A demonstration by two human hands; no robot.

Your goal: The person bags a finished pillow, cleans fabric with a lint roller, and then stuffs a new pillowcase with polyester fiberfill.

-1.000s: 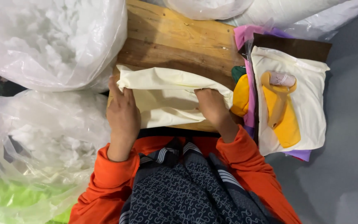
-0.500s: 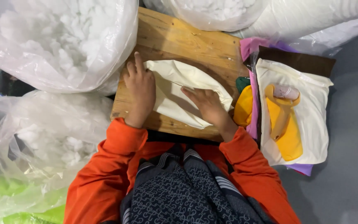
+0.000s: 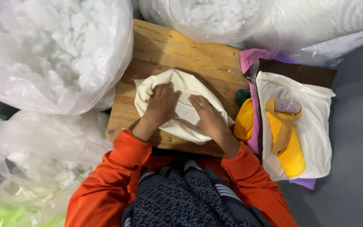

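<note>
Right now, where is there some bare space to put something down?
The wooden board is bare along its far part, between the cream cloth and the clear bags of white stuffing. A narrow strip shows at its left edge too. The grey floor on the right is open. It is crowded under both hands, left hand and right hand, and on the fabric pile.

A small sewing or stuffing workshop. Clear bags of white fibre stuffing (image 3: pixel 51 50) crowd the wooden table (image 3: pixel 177 46). Stacked coloured fabric pieces (image 3: pixel 293 126) lie past its right edge.

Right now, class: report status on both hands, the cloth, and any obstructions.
Left hand and right hand both pressing flat on cream cloth. Cloth bunched on wooden board. Nothing on top of it.
</note>
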